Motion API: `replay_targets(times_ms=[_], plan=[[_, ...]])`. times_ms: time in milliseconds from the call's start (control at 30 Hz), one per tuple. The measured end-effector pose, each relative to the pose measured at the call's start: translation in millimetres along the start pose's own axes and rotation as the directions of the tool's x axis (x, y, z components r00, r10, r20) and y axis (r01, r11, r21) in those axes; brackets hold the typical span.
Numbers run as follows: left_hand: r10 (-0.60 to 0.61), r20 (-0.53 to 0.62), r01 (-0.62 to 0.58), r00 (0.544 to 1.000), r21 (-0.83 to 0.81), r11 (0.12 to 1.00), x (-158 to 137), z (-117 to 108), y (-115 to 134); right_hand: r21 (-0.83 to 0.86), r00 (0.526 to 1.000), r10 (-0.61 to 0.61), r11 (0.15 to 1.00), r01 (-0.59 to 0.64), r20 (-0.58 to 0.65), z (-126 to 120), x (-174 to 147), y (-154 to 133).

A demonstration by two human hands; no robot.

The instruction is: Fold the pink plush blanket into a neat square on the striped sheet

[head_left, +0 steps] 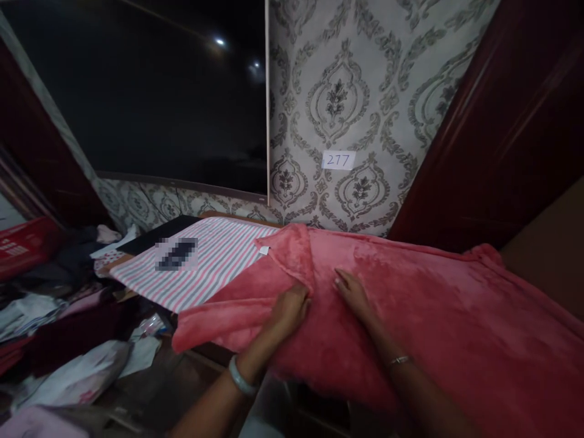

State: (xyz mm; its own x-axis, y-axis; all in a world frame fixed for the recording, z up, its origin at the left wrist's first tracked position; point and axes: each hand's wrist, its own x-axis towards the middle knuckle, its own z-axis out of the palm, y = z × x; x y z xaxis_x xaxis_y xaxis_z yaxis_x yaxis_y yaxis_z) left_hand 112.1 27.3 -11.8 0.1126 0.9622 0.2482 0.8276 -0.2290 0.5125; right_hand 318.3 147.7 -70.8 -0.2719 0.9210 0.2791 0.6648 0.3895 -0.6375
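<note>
- Left hand (289, 310): fingers curled and pinching a fold of the pink blanket (433, 304); fingertips hidden by the knuckles.
- Right hand (353, 295): rests on the blanket, fingers bent; whether they pinch any fabric cannot be told.
- Blanket: lies under both hands, its left part folded over, a white tag (264, 250) showing; lower right cut off by the frame.
- Striped cloth (223, 261): partly covered by the blanket; a dark item (177, 254) on it is pixelated, unidentifiable.
- Television (159, 103): top cut off.
</note>
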Motion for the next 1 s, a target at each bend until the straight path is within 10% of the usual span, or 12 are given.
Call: replay_targets(times_ms=[200, 500, 1000], plan=[[0.095, -0.076, -0.105, 0.992, -0.138, 0.985, -8.8, 13.8, 38.5, 0.666, 0.998, 0.054, 0.745, -0.033, -0.011, 4.7, -53.1, -30.4], [0.008, -0.170, -0.069, 0.985, -0.354, 0.933, -24.0, 40.2, 38.9, 0.620, 0.987, 0.102, 0.785, -0.005, -0.121, 5.6, -89.7, -34.3], [-0.424, -0.427, -0.092, 0.799, -0.784, 0.614, 37.3, -199.9, -7.3, 0.095, 0.964, 0.063, 0.995, -0.040, -0.258, -69.6, -2.5, 22.5]])
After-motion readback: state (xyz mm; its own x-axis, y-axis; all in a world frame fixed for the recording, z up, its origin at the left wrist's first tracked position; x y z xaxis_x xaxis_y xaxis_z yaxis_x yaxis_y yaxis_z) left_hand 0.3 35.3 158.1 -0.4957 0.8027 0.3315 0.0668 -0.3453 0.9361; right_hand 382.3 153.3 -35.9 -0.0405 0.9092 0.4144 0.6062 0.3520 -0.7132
